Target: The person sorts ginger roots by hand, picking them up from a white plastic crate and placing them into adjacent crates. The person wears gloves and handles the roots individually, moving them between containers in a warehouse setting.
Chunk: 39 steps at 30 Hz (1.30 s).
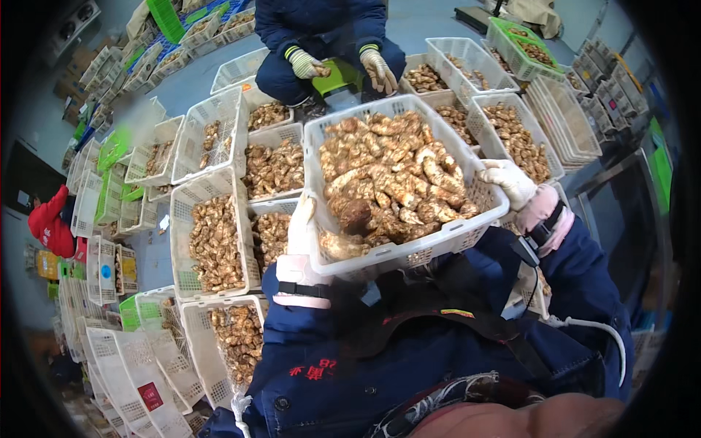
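Note:
A white perforated plastic crate (405,261) is held up before my chest, tilted a little. Thick brown-and-white mushrooms (394,175), apparently matsutake, fill much of it. My left hand (300,225), in a white glove, grips the crate's left side; its fingers are partly hidden. At the right end, my right hand (508,183), also gloved, is closed over the rim. Beside my left forearm stand a large crate (179,246) of mushrooms and a smaller heap of mushrooms (271,235) in another crate.
A co-worker (323,27) in striped gloves sits opposite, with a mushroom in one hand. Crates surround me, including a part-filled crate (189,148) and a full one (476,109). Nested crates (569,128) stand at right, stacked crates (126,383) at lower left. A person in red (53,227) is far left.

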Each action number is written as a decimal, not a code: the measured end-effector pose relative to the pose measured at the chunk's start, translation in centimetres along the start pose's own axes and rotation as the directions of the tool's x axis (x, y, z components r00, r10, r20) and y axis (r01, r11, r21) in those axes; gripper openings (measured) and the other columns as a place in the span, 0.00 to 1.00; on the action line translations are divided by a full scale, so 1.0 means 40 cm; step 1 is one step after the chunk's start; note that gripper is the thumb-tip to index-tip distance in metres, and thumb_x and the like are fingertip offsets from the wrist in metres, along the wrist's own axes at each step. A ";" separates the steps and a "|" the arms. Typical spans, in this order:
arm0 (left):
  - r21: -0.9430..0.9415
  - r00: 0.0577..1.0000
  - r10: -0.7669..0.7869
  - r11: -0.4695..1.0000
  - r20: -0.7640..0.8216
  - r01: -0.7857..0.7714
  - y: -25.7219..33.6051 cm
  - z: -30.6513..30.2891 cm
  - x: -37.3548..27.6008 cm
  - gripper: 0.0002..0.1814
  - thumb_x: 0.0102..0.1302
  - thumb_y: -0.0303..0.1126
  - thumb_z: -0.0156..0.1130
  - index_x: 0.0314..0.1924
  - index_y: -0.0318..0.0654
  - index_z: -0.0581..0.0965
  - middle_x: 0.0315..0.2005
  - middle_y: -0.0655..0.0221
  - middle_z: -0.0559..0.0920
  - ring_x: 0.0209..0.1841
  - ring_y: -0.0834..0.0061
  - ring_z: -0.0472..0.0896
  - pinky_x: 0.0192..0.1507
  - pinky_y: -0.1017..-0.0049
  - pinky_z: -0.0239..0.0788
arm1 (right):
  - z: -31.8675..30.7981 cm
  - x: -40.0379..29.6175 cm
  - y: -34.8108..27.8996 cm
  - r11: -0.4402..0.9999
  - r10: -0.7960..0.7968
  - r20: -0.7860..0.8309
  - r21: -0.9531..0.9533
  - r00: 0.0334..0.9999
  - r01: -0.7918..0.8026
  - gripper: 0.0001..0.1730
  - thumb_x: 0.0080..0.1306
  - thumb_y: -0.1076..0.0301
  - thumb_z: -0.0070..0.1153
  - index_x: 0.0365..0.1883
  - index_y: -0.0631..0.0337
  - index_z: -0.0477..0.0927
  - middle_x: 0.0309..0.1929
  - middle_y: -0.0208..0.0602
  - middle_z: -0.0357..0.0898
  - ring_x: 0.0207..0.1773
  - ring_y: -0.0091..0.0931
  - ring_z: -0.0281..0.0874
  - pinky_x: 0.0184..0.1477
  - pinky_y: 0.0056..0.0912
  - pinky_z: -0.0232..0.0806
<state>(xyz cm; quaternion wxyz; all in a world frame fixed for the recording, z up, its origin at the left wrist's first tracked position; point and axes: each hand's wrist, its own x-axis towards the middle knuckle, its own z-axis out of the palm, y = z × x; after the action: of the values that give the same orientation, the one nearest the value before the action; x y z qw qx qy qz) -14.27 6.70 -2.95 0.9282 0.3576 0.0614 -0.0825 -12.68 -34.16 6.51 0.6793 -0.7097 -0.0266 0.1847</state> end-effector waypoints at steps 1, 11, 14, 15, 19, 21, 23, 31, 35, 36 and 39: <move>0.098 0.999 0.034 0.995 0.000 -0.033 0.003 -0.009 0.018 0.32 0.70 0.48 0.58 0.69 0.39 0.68 0.57 0.65 0.76 0.55 0.68 0.74 0.57 0.66 0.67 | -0.006 0.041 0.005 0.998 -0.001 0.001 -0.066 1.000 0.001 0.21 0.65 0.65 0.59 0.52 0.70 0.79 0.43 0.38 0.83 0.46 0.26 0.80 0.50 0.31 0.72; 0.107 0.991 -0.083 0.990 -0.108 0.094 -0.024 -0.134 0.328 0.43 0.61 0.35 0.68 0.74 0.39 0.61 0.54 0.73 0.75 0.54 0.77 0.71 0.59 0.76 0.60 | -0.134 0.336 0.184 0.977 0.208 0.078 0.036 0.975 -0.211 0.26 0.63 0.65 0.57 0.58 0.71 0.76 0.48 0.41 0.82 0.51 0.30 0.80 0.56 0.35 0.71; 0.070 0.996 -0.087 0.994 -0.031 0.089 -0.076 -0.206 0.448 0.41 0.59 0.28 0.69 0.72 0.37 0.63 0.48 0.75 0.75 0.50 0.78 0.72 0.55 0.78 0.63 | -0.188 0.436 0.280 0.971 0.207 0.102 0.096 0.973 -0.217 0.28 0.60 0.69 0.57 0.59 0.70 0.75 0.47 0.39 0.82 0.51 0.31 0.79 0.57 0.37 0.70; 0.037 0.993 -0.119 0.992 -0.014 0.119 -0.113 -0.297 0.477 0.40 0.59 0.21 0.66 0.72 0.36 0.63 0.47 0.75 0.75 0.49 0.79 0.73 0.53 0.80 0.66 | -0.193 0.465 0.334 0.961 0.219 0.108 0.146 0.970 -0.233 0.28 0.59 0.71 0.57 0.60 0.69 0.75 0.47 0.38 0.83 0.51 0.31 0.79 0.58 0.37 0.69; 0.130 0.964 -0.254 0.956 -0.083 0.264 -0.195 -0.320 0.517 0.37 0.58 0.15 0.61 0.69 0.37 0.66 0.41 0.72 0.76 0.43 0.77 0.77 0.46 0.80 0.72 | -0.256 0.508 0.515 0.940 0.303 0.027 -0.170 0.953 -0.295 0.26 0.60 0.72 0.56 0.59 0.64 0.78 0.50 0.36 0.83 0.51 0.30 0.79 0.56 0.33 0.70; 0.150 0.964 -0.225 0.958 -0.141 0.246 -0.182 -0.353 0.517 0.31 0.61 0.17 0.59 0.66 0.36 0.69 0.41 0.70 0.77 0.41 0.75 0.77 0.42 0.79 0.73 | -0.239 0.532 0.498 0.708 0.289 0.003 -0.674 0.957 -0.211 0.22 0.64 0.71 0.54 0.57 0.64 0.80 0.53 0.40 0.83 0.53 0.30 0.80 0.57 0.31 0.70; 0.238 0.948 -0.180 0.940 -0.263 0.245 -0.196 -0.348 0.526 0.25 0.64 0.20 0.57 0.62 0.35 0.71 0.40 0.67 0.78 0.37 0.74 0.77 0.39 0.78 0.74 | -0.273 0.535 0.518 0.725 0.233 0.043 -0.674 0.972 -0.144 0.25 0.64 0.63 0.54 0.57 0.66 0.78 0.50 0.45 0.83 0.50 0.31 0.81 0.53 0.32 0.72; 0.324 0.990 0.052 0.946 -0.129 -0.008 -0.052 -0.050 0.405 0.35 0.69 0.29 0.57 0.73 0.28 0.59 0.55 0.60 0.77 0.46 0.75 0.77 0.47 0.78 0.70 | -0.188 0.533 0.366 0.701 0.104 -0.183 -0.684 0.978 -0.202 0.35 0.65 0.62 0.53 0.71 0.63 0.66 0.64 0.45 0.77 0.66 0.31 0.72 0.66 0.33 0.64; 0.182 0.993 0.098 0.980 -0.063 -0.085 -0.005 0.013 0.300 0.34 0.70 0.29 0.58 0.72 0.26 0.59 0.61 0.57 0.73 0.56 0.72 0.75 0.59 0.74 0.69 | -0.148 0.551 0.377 0.599 0.093 -0.178 -0.776 0.980 -0.198 0.35 0.65 0.54 0.52 0.70 0.59 0.69 0.66 0.52 0.73 0.68 0.41 0.70 0.69 0.36 0.62; 0.159 0.991 0.114 0.982 -0.073 -0.101 0.005 0.018 0.281 0.34 0.71 0.29 0.58 0.72 0.26 0.59 0.63 0.56 0.71 0.59 0.70 0.75 0.63 0.72 0.69 | -0.120 0.571 0.369 0.572 0.055 -0.178 -0.801 0.982 -0.178 0.35 0.65 0.52 0.51 0.69 0.58 0.70 0.66 0.54 0.72 0.69 0.45 0.69 0.70 0.37 0.61; 0.135 0.984 0.143 0.982 -0.104 -0.129 -0.007 0.006 0.288 0.34 0.69 0.31 0.61 0.70 0.25 0.62 0.60 0.56 0.73 0.55 0.70 0.77 0.58 0.73 0.72 | -0.056 0.636 0.333 0.560 -0.124 -0.232 -0.819 0.965 -0.125 0.35 0.67 0.51 0.51 0.70 0.57 0.68 0.68 0.52 0.70 0.71 0.44 0.66 0.72 0.39 0.58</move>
<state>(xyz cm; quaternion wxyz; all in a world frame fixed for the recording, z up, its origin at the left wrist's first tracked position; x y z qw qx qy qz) -3.04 5.07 -4.96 0.9019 0.4237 0.0842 -0.0021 8.81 -29.98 -12.22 0.2637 -0.9629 -0.0194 0.0547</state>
